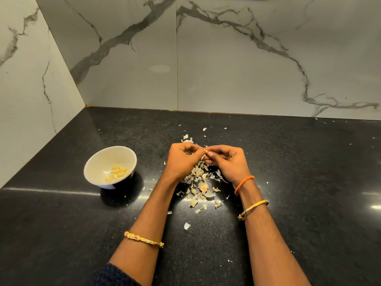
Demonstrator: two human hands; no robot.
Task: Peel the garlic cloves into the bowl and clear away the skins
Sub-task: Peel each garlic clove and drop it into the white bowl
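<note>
My left hand and my right hand meet above the black counter, fingers curled. Between their fingertips they pinch a small pale garlic clove, mostly hidden by the fingers. Under and in front of the hands lies a loose heap of papery garlic skins. To the left stands a white bowl with several peeled yellowish cloves at its bottom.
The black speckled countertop runs to marble wall panels at the back and left, meeting in a corner. Stray skin flakes lie scattered around the heap and toward the back wall.
</note>
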